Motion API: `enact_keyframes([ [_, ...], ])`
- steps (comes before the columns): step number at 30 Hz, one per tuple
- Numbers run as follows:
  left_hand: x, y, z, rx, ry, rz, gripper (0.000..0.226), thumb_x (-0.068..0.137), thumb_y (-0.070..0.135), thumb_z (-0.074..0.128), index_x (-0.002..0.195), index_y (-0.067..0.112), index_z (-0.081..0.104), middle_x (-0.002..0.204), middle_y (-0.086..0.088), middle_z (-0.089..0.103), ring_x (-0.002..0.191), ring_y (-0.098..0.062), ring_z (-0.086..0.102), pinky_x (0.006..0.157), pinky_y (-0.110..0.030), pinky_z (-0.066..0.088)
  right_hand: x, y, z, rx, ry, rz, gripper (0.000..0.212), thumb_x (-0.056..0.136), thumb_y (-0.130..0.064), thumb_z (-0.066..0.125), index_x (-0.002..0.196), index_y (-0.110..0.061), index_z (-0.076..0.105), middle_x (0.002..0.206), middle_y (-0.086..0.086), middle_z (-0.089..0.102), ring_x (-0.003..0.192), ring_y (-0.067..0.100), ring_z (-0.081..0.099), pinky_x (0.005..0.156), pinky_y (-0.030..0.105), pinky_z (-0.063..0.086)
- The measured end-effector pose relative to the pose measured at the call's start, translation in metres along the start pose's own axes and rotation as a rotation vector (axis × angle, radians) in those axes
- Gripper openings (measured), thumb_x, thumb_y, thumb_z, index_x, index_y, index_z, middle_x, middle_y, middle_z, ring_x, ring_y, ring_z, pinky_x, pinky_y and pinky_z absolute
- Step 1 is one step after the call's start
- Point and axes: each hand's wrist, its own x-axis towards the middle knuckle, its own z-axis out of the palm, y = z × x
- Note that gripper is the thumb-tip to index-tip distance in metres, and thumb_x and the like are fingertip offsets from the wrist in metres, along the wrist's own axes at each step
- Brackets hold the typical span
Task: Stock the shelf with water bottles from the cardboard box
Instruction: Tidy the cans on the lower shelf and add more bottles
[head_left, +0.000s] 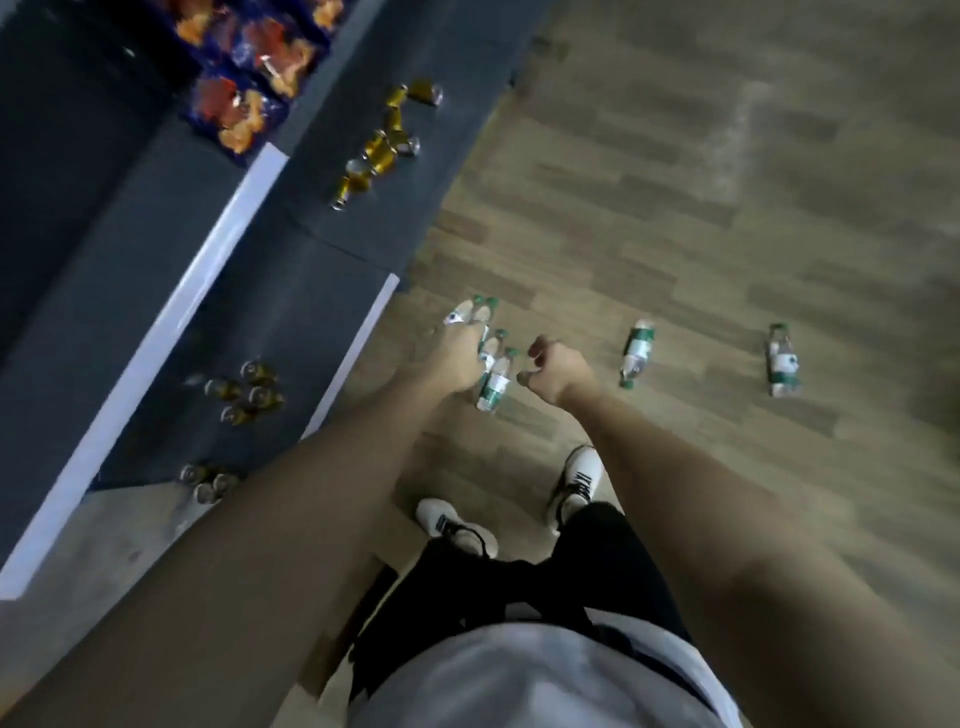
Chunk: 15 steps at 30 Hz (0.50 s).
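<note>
Above the floor, left hand (457, 358) grips upright bottles (496, 384); right hand (558, 369) curled, empty.

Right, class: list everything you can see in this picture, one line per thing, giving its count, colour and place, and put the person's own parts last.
Water bottles held: several, exact count unclear, clear with green caps, bunched in the left hand.
Water bottles on floor: two, clear with green labels, lying apart right of the hands.
Cans: many, gold, on the dark shelves in several groups.
Snack bags: several, blue and orange, upper shelf at top left.
Shelves: dark grey with white edge strips, left side.
Floor: grey-brown wood planks.
Shoes: two, white, below the hands.
Left hand: grips the bottles.
Right hand: curled, holding nothing visible.
</note>
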Motion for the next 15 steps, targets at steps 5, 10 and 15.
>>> enact_keyframes([
  [5, 0.045, 0.130, 0.013, 0.112, -0.046, 0.127, 0.019, 0.087, 0.025, 0.056, 0.103, 0.014, 0.056, 0.111, -0.013, 0.063, 0.104, -0.034, 0.059, 0.078, -0.037, 0.049, -0.007, 0.104, -0.079, 0.160, 0.133, 0.175, 0.048, 0.085, -0.030, 0.068, 0.127, -0.012, 0.054, 0.124, 0.011, 0.062, 0.115, 0.029, 0.057, 0.092, 0.031, 0.046],
  [10, 0.076, 0.238, 0.013, 0.135, -0.081, 0.253, 0.029, 0.094, 0.016, 0.054, 0.121, 0.004, 0.054, 0.123, -0.014, 0.059, 0.114, -0.030, 0.054, 0.075, -0.030, 0.036, -0.008, 0.170, -0.140, 0.303, 0.262, 0.300, 0.047, 0.086, -0.027, 0.067, 0.127, -0.009, 0.054, 0.120, 0.012, 0.062, 0.113, 0.031, 0.058, 0.083, 0.028, 0.041],
  [15, 0.129, 0.305, 0.021, 0.204, -0.127, 0.442, 0.026, 0.086, 0.019, 0.060, 0.108, 0.008, 0.054, 0.112, -0.019, 0.060, 0.108, -0.037, 0.056, 0.090, -0.042, 0.047, -0.004, 0.212, -0.185, 0.375, 0.370, 0.388, 0.046, 0.083, -0.026, 0.071, 0.122, -0.005, 0.056, 0.120, 0.017, 0.063, 0.114, 0.035, 0.057, 0.092, 0.035, 0.045],
])
